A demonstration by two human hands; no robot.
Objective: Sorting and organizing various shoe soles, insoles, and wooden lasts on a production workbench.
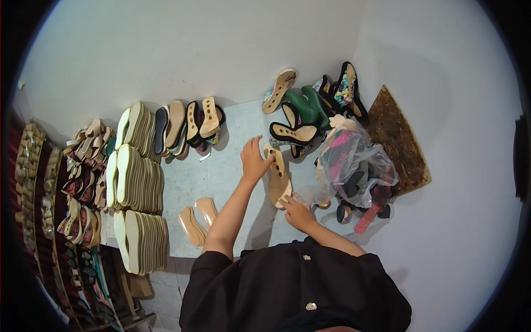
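Left hand [257, 161], right hand [298, 213], one sole [277, 180]
Right clamped on its six-o'clock end; left at ten o'clock, fingers apart; bag [338, 166] at three o'clock.

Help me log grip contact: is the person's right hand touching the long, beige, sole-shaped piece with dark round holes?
Touching: the head view shows the right hand with fingers lapped over the lower end of the beige sole-shaped piece.
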